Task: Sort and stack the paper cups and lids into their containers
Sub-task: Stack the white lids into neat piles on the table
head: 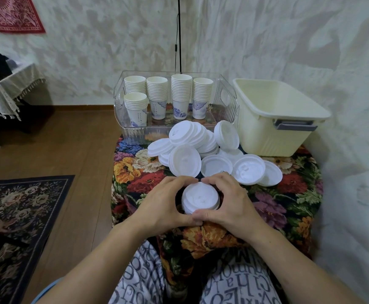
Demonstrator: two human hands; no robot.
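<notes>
**Both hands cup a lid stack; cups fill the clear bin, cream tub holds nothing visible**

The clear plastic bin (225,99) stands at the far side of the flower-patterned table cloth (289,194). Inside it are five stacks of paper cups (180,96): four in a back row and one shorter stack at the front left. The bottom cups show blue printed patterns. Just to the right of it, touching or nearly so, stands the cream plastic tub (273,126) with a grey handle; the part of its inside that shows holds nothing.

In front of the two containers lies a loose heap of white lids (198,148), some leaning on one another in a slanted row, others lying flat and spread toward the right.

Nearer the person, a small stack of lids (200,198) rests on the cloth. The left hand (163,204) and the right hand (234,204) curl round it from either side, fingertips meeting at the far edge and thumbs touching at the near edge, so the stack is ringed.

A black pole (179,36) with a cable rises behind the clear bin against the wall. On the wooden floor to the left lies a dark floral rug (19,216), and a side table with a fringed cloth (5,93) stands further back.
</notes>
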